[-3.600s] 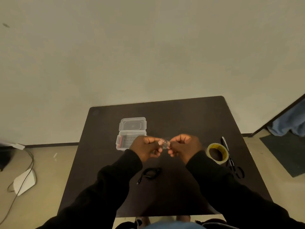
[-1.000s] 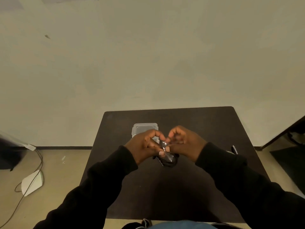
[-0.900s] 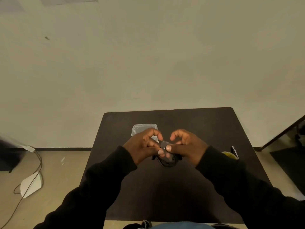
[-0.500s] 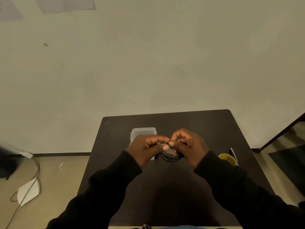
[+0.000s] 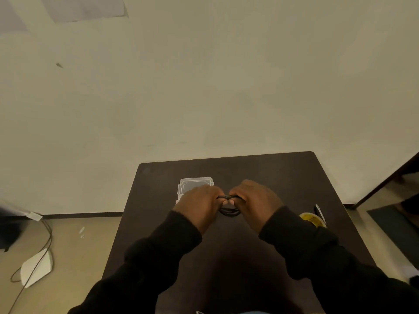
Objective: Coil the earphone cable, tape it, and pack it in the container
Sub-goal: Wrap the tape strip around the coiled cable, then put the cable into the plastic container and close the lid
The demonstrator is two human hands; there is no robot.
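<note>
Since half a second ago the hands are turned knuckles-up. The clear container (image 5: 196,184) lies just beyond the left hand (image 5: 199,206), the nearer one. The coiled earphone cable (image 5: 229,208) is pinched between it and the right hand (image 5: 254,202), above the dark counter (image 5: 272,173); a tape roll (image 5: 314,219) sits rightward.

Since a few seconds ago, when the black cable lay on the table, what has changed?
Both hands picked the coiled cable up off the table. The left hand and right hand now pinch it together between them, above the tabletop. The small piece they held earlier can't be made out now. The clear box, tape roll and scissors seem to lie where they were.
</note>
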